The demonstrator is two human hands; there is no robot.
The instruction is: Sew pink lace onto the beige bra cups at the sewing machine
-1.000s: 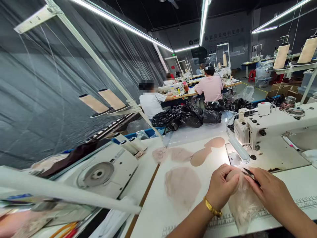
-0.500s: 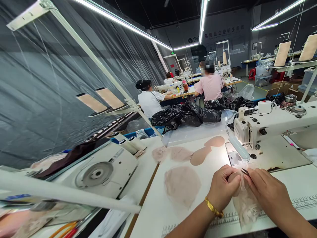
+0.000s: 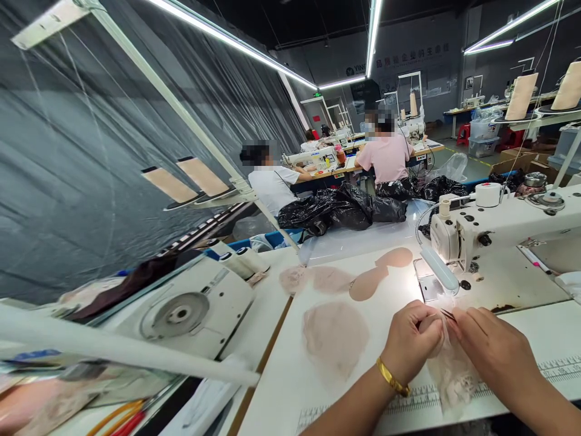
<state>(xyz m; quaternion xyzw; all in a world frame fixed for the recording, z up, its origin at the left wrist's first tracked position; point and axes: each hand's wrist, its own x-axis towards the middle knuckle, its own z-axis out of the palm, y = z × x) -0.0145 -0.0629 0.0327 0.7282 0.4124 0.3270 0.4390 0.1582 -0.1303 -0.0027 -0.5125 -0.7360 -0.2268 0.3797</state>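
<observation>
My left hand (image 3: 415,336), with a gold bracelet at the wrist, pinches the upper edge of a sheer pale beige lace fabric piece (image 3: 456,381). The fabric hangs down over the front of the table. Between the fingers of my right hand (image 3: 492,351) is a pair of dark thread snips (image 3: 448,315), its slim points directed at the fabric's top edge. Most of the tool is hidden in that hand. Both hands are close together, just in front of the sewing machine (image 3: 458,236) and its needle area.
Sheer beige cut pieces (image 3: 336,339) and solid beige cup-shaped pieces (image 3: 368,283) lie left of my hands. A printed ruler (image 3: 417,396) runs along the table's front. Black plastic bags (image 3: 345,209) lie beyond. Another machine (image 3: 190,312) and thread cones (image 3: 240,263) are at left; co-workers sit ahead.
The points of the snips have come closer together. Both hands stay almost in place on the fabric. A co-worker in white ahead has shifted slightly left.
</observation>
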